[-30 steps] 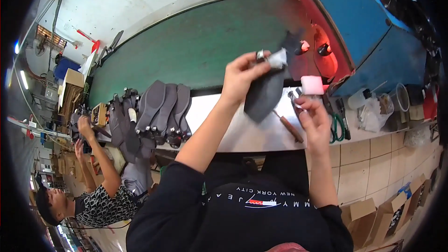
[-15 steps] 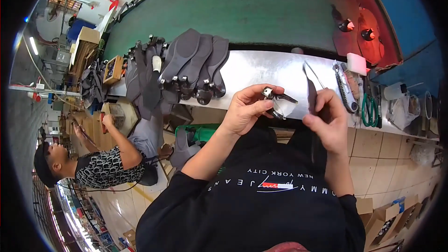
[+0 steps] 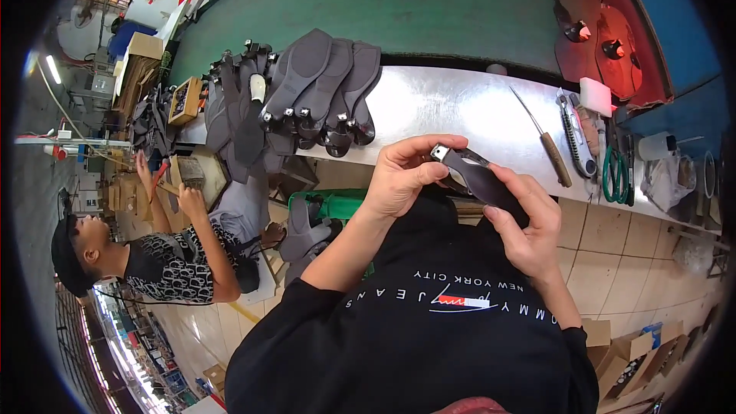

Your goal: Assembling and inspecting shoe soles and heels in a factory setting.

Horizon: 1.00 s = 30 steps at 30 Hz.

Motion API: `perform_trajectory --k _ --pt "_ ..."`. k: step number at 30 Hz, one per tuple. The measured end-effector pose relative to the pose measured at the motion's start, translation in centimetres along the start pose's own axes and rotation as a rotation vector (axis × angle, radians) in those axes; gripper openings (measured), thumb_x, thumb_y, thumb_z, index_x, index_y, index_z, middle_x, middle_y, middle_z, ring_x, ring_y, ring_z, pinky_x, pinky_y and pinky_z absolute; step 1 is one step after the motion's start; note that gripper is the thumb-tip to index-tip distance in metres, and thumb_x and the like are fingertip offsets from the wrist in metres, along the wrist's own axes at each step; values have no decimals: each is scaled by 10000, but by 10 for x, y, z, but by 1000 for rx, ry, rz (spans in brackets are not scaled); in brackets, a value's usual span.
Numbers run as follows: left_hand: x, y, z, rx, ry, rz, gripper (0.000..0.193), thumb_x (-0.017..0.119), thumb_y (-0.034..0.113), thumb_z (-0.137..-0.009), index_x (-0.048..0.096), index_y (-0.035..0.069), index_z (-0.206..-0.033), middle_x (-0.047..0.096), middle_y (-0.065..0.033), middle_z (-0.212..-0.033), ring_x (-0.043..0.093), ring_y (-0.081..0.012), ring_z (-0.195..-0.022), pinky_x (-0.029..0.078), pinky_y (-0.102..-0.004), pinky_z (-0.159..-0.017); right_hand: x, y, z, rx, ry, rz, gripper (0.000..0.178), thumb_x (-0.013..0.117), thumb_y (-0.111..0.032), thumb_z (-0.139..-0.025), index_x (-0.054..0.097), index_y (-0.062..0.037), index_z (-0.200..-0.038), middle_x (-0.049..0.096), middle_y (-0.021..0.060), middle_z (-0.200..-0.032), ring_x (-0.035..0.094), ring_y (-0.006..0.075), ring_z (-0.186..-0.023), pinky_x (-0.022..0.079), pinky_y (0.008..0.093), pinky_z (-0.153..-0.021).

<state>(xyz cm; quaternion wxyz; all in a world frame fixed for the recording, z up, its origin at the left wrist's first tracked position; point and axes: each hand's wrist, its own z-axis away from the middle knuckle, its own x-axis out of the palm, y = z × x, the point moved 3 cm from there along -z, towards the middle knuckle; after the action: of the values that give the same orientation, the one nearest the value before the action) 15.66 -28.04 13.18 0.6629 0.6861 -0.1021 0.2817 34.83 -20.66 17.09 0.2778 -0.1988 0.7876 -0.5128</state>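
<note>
Dark shoe piece (image 3: 491, 185) just right of frame centre, long axis slanting down rightward: left hand (image 3: 405, 181) pinching its pale-tipped upper-left end, right hand (image 3: 529, 224) gripping the lower-right end.

This looks to be a shoe workshop. Many grey shoe soles (image 3: 303, 77) are piled along a metal table (image 3: 452, 100), beside a wide green belt (image 3: 429, 11). An awl (image 3: 553, 155) and a cutter (image 3: 576, 138) lie there also, and open cardboard boxes (image 3: 600, 333) stand on the tiled floor (image 3: 629, 264).
</note>
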Motion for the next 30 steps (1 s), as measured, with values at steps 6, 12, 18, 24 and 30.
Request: perform_trajectory --k 6,12,18,24,30 --pt "-6 -5 -1 0 -21 -14 401 735 54 -793 611 -36 -1164 590 -244 -1229 649 -261 -1033 594 -339 -806 -1 4 0 18 -1 -21 470 671 51 -726 622 9 -1191 660 153 -975 643 219 -835 486 277 -776" --pt "-3 -3 -1 -8 -9 -18 361 698 -2 -796 637 -30 -1151 618 -186 -1212 641 -205 -1010 555 -297 -817 -1 4 -1 31 -17 -24 469 669 48 -728 623 7 -1193 651 150 -954 639 223 -827 486 275 -766" --pt "-3 -1 0 -4 -13 -79 351 663 -68 -787 662 -31 -1136 642 -140 -1199 630 -157 -1008 530 -245 -802 -2 1 -3 17 -30 2 470 669 48 -727 625 2 -1193 631 141 -895 624 219 -764 485 278 -710" --pt "-2 -1 1 86 -53 -152 386 671 -82 -761 661 -31 -1144 629 -176 -1212 626 -196 -1056 534 -261 -820 -4 -1 -5 -13 -42 38 468 670 42 -725 627 -9 -1188 611 129 -853 613 232 -708 483 294 -646" --pt "-8 -3 -2 243 -197 -312 402 643 -107 -755 658 -33 -1150 607 -229 -1227 617 -247 -1088 532 -274 -835 -5 -3 -6 -23 -61 76 463 675 33 -722 628 -25 -1180 602 121 -831 608 253 -688 481 317 -617"
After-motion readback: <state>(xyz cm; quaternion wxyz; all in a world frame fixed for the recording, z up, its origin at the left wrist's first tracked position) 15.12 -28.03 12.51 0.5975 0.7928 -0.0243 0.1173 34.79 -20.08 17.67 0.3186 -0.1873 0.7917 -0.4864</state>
